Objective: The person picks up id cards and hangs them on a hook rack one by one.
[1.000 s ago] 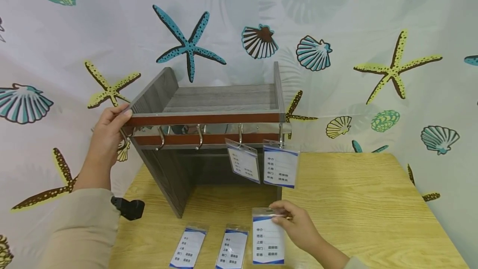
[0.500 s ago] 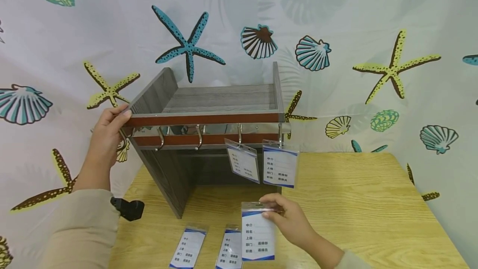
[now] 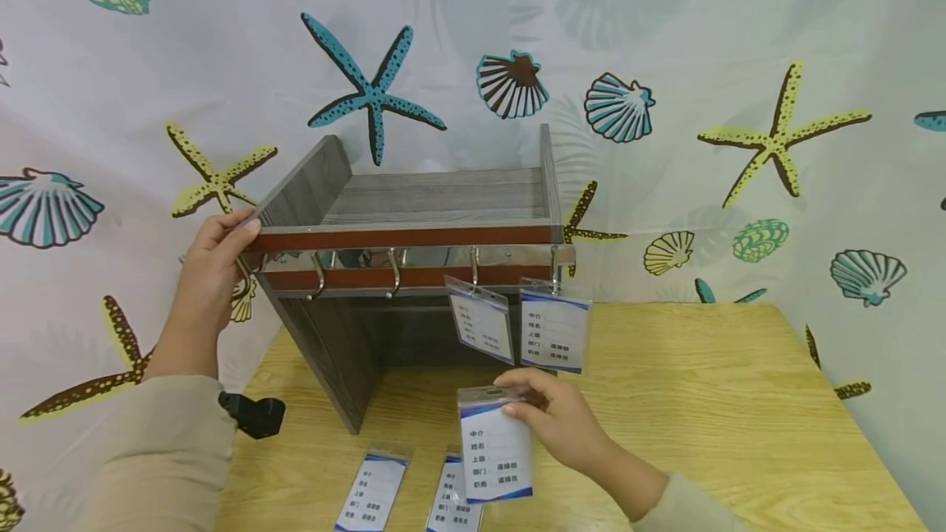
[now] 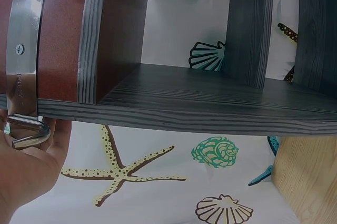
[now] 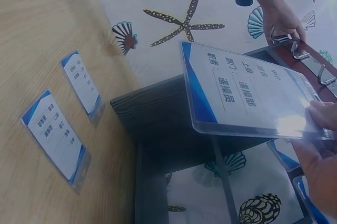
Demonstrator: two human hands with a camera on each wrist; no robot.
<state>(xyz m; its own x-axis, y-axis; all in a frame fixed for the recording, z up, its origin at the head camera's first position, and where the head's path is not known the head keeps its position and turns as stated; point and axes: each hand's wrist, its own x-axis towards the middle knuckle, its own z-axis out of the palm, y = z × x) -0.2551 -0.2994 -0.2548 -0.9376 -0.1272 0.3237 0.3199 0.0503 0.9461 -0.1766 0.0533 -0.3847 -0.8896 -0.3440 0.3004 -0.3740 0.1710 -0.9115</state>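
Observation:
My right hand pinches a clear-sleeved name badge by its top right corner, above the table and in front of the shelf. In the right wrist view the held badge spans the middle, with thumb and fingers at its slotted end. My left hand grips the left front corner of a grey wooden shelf. A metal hook rail runs along the shelf's red-brown front. Two badges hang on its right-hand hooks, one angled and one facing forward. The hooks further left hold nothing.
Two more badges lie on the wooden table, one at the left and one partly behind the held badge. A black device sits by the left wrist. A shell-and-starfish curtain hangs behind the shelf.
My right hand has moved left and up with the badge, which now overlaps a badge lying on the table. The left hand has stayed on the shelf corner.

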